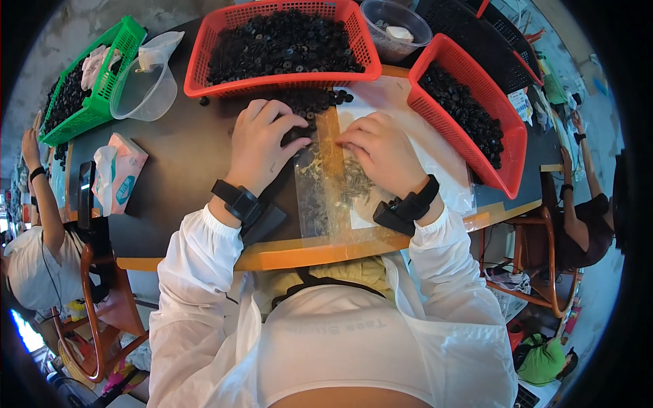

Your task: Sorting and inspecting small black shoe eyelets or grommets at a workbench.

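Note:
My left hand (262,146) is over the table with its fingers curled. Its thumb and forefinger bend toward each other beside small black round parts (309,102), and what they grip is too dark to make out. Opposite it, my right hand (389,153) has thumb and fingertips pinched together above a strip of brown tape (331,156). Anything within that pinch is too small to name. Below the right fingers, several thin metal pins (357,182) lie on a white sheet (428,160). Both wrists carry black strapped devices.
Ahead stands a red basket (286,86) full of black discs, with another red basket (469,139) at right. At left are a green basket (102,95), a clear plastic tub (146,95) and a tissue pack (122,173). A round clear container (396,51) stands behind. Other people sit at both sides.

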Demonstrator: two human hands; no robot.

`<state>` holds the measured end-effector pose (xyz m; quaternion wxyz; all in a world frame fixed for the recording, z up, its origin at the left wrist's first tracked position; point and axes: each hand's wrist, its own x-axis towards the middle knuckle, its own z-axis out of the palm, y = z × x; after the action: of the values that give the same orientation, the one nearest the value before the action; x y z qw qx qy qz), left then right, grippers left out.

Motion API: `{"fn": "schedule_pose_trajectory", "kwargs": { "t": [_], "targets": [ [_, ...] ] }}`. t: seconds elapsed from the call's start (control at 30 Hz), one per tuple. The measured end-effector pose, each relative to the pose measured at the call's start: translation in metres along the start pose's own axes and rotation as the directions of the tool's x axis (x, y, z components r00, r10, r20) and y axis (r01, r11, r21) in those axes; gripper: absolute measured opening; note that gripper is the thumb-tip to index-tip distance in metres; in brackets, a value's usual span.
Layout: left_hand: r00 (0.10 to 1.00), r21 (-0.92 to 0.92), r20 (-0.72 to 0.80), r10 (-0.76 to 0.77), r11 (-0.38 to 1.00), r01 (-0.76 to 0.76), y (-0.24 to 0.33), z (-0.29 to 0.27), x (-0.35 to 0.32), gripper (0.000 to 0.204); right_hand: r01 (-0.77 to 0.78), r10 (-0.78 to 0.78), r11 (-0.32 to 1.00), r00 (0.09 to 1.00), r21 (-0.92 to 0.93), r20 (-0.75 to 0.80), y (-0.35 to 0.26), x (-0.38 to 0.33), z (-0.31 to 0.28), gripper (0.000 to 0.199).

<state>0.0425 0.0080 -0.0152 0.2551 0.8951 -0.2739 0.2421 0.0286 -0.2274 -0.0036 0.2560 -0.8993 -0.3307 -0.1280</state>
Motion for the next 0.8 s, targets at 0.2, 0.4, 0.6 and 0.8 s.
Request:
{"fn": "schedule_pose_trajectory", "kwargs": {
  "t": [0.2, 0.4, 0.6, 0.8],
  "targets": [
    [0.999, 0.01, -0.004, -0.054, 0.998, 0.054, 0.001, 0.0, 0.0, 0.026, 0.001, -0.003, 1.0, 0.998, 0.017, 0.064, -0.004, -0.005, -0.01, 0.011],
    [0.999, 0.0, 0.015, -0.052, 0.999, 0.052, 0.0, 0.001, -0.004, 0.023, -0.016, 0.02, 0.999, 0.996, -0.041, 0.089, -0.007, -0.006, -0.014, 0.012],
    [0.998, -0.16, 0.052, -0.022, 0.987, 0.03, 0.004, 0.001, -0.001, 0.022, -0.044, 0.046, 0.999, 0.995, -0.031, 0.087, -0.009, -0.009, -0.013, 0.01],
    [0.998, -0.323, 0.067, 0.005, 0.946, 0.016, 0.013, -0.001, -0.007, 0.024, -0.041, 0.045, 0.998, 0.996, -0.049, 0.08, -0.012, -0.008, -0.014, 0.009]
  ]
}}
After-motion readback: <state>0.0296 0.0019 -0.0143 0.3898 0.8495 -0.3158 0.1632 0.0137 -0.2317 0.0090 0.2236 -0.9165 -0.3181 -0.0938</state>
